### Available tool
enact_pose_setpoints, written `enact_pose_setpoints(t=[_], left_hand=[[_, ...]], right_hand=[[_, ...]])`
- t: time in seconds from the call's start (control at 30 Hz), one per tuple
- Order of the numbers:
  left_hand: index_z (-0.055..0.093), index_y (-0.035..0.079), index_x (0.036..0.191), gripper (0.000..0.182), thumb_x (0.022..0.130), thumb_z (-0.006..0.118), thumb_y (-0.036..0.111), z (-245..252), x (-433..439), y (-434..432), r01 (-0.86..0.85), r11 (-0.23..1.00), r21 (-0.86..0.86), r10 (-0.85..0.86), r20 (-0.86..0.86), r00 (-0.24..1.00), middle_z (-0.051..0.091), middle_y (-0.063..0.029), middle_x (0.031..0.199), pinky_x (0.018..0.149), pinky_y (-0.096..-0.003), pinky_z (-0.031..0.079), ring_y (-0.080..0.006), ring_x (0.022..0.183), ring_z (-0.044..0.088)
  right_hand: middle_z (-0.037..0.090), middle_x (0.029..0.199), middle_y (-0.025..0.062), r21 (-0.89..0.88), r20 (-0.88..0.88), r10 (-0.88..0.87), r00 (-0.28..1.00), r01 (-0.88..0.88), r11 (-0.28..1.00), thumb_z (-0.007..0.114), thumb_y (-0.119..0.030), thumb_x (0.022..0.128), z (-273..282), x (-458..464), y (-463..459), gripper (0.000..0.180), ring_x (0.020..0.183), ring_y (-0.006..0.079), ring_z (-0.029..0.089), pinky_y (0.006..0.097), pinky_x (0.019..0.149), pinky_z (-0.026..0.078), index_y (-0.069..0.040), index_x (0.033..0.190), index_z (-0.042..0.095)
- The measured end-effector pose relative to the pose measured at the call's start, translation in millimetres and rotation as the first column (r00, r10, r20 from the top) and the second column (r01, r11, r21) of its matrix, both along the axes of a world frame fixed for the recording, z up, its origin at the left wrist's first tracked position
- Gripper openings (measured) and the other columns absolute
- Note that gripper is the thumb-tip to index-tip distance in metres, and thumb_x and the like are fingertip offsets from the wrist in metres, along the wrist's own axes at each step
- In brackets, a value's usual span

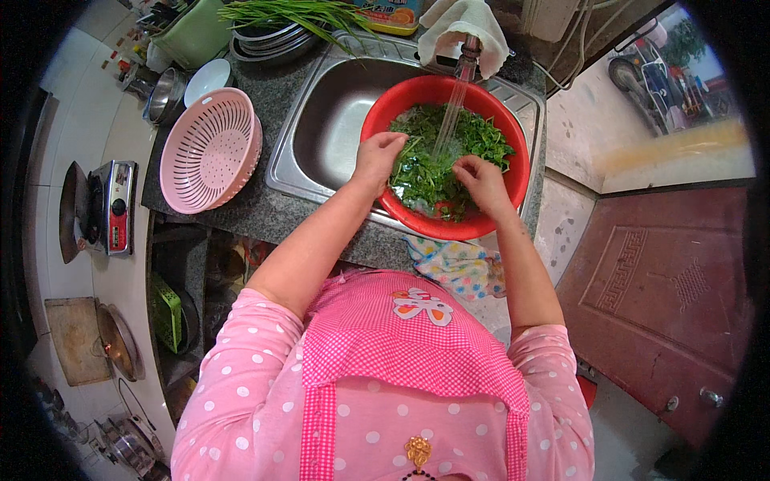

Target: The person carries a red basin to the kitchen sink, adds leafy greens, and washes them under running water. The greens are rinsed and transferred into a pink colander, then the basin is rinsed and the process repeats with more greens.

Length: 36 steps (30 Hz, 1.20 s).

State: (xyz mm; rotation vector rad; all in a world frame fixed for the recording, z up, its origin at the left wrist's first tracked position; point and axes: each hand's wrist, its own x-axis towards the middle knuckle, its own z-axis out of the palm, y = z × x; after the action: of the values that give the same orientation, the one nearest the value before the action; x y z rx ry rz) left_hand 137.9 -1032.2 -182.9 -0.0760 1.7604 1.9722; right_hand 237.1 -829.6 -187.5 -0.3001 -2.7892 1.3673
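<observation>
A red plastic basin point(520, 150) rests on the right part of the steel sink point(337, 120). Leafy greens point(421, 177) float in water inside it. Water runs into the basin from a faucet point(470, 48) with a white cloth point(433, 36) draped over it. At the basin's left rim, my left hand point(380, 157) pinches its fingers by some green stems; whether it grips them is unclear. My right hand point(481, 180) is over the right part of the greens with fingers curled, and what lies between its fingertips cannot be made out.
A pink plastic colander point(210, 150) stands on the granite counter point(258, 210) left of the sink. Behind it are a white bowl point(207, 81) and stacked metal bowls point(274, 45) under long green stalks point(301, 15). A dotted cloth point(460, 264) hangs at the counter's front edge.
</observation>
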Motion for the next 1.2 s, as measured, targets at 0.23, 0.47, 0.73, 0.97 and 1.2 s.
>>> enact_pose_setpoints(t=[0.23,0.47,0.73,0.97,1.2], left_hand=[[0.067,0.005,0.091,0.019,0.081,0.07,0.021,-7.3,6.5,-4.0,0.022,0.997,-0.074,-0.022,0.009,1.0,0.066,-0.002,0.09,0.073,-0.0284,0.045,-0.0113,0.081,0.058],[0.064,0.003,0.09,0.016,0.079,0.071,0.012,-11.6,15.3,-5.5,0.115,0.988,-0.106,-0.125,-0.096,0.987,0.065,-0.0027,0.085,0.067,-0.023,0.046,-0.0111,0.076,0.059],[0.063,0.001,0.099,0.022,0.079,0.071,0.007,-19.6,27.8,6.8,0.334,0.931,-0.147,-0.361,-0.229,0.904,0.065,-0.0041,0.091,0.076,-0.0247,0.049,-0.0111,0.084,0.06],[0.064,0.0,0.095,0.019,0.078,0.069,0.009,-17.1,29.5,6.7,0.327,0.907,-0.264,-0.398,-0.288,0.871,0.065,-0.005,0.083,0.07,-0.0256,0.049,-0.0112,0.076,0.06],[0.065,0.002,0.097,0.017,0.083,0.062,0.013,-16.3,16.1,-17.4,0.011,0.923,-0.384,-0.233,-0.536,0.812,0.066,-0.0099,0.089,0.075,-0.0311,0.049,-0.0197,0.082,0.061]], right_hand=[[0.066,0.089,0.0154,0.273,0.381,0.04,0.924,-0.154,0.95,0.062,-0.031,0.08,-13.6,-8.9,-35.5,0.025,0.084,0.0334,0.063,0.043,0.073,0.05,-0.01,0.093,0.065],[0.065,0.08,0.0113,-0.089,0.231,0.119,0.966,-0.101,0.991,0.065,-0.023,0.081,-36.4,-4.4,-19.0,0.021,0.073,0.022,0.062,0.0359,0.067,0.048,-0.004,0.088,0.065],[0.062,0.075,0.0046,-0.41,0.059,0.169,0.984,-0.13,0.903,0.063,-0.015,0.085,-8.7,-0.1,-22.8,0.018,0.07,0.0095,0.054,0.0284,0.063,0.046,0.003,0.091,0.063],[0.064,0.078,0.0111,-0.262,0.157,0.176,0.972,-0.131,0.956,0.063,-0.016,0.084,-5.4,3.6,-24.7,0.019,0.071,0.0186,0.059,0.0327,0.067,0.047,0.001,0.093,0.064],[0.062,0.101,0.0189,0.032,-0.046,-0.06,0.997,0.062,0.998,0.064,-0.015,0.08,-16.5,-6.8,12.8,0.035,0.092,0.0318,0.062,0.038,0.08,0.048,-0.001,0.112,0.058]])
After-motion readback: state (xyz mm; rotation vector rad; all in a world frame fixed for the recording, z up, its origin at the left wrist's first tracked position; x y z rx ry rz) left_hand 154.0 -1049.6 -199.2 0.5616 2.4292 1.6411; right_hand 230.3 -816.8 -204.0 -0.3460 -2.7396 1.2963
